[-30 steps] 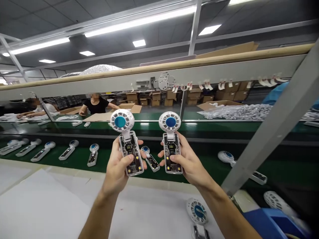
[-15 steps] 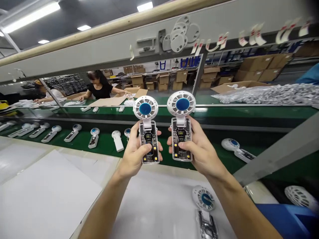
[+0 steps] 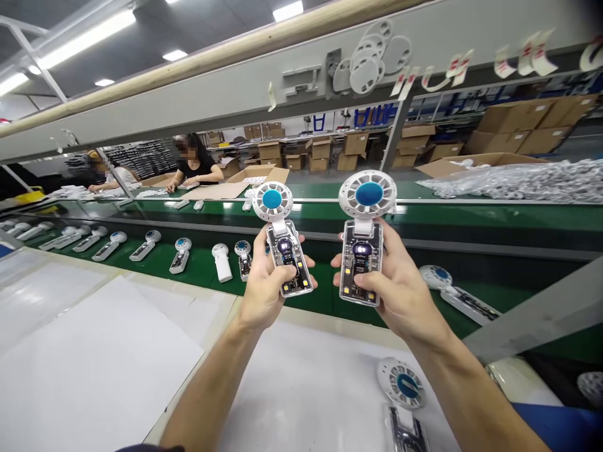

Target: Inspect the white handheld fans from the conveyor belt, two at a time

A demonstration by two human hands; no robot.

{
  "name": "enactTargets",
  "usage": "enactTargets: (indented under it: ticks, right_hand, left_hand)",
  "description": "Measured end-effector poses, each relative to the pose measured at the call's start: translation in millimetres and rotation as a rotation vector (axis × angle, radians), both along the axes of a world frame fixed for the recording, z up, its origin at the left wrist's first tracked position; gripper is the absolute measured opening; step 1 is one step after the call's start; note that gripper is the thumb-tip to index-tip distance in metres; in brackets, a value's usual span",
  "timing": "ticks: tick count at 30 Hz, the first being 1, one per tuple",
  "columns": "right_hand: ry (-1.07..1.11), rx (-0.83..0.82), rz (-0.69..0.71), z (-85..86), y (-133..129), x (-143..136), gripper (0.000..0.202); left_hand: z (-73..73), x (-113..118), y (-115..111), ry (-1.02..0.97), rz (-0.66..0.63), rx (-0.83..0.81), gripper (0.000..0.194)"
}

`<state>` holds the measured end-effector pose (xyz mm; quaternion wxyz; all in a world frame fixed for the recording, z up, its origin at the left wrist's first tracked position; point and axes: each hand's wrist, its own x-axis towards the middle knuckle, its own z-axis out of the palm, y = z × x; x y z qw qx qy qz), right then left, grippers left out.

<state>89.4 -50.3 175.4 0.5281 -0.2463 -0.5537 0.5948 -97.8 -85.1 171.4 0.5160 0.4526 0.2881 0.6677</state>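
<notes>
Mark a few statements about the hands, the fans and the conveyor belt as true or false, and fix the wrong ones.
1. The left hand holds a handheld fan. True.
2. The right hand is empty. False: it holds a second handheld fan.
3. Both held fans show lit displays. True.
4. The conveyor belt is red. False: it is green.
5. A third fan lies on the white work surface. True.

Cardboard boxes stand stacked at back right, red-printed strips hang along the grey beam, a ceiling light glows upper left, and there's a co-worker in black behind flat cardboard!
</notes>
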Motion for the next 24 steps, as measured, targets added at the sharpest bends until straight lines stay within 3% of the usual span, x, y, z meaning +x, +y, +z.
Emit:
enactTargets:
  ticks: [5,24]
  right_hand:
    - [0.021,-0.005,0.019,-1.5,0.5,-0.8,0.075]
    - [0.064,-0.005,0.051,-5.3,3.7,1.7,0.081]
  left_hand:
    - [-1.7,2.0,-0.5,0.021,-0.001,0.018,0.061]
    - [-6.9,4.2,1.9,-0.027,-0.022,0.065,0.056]
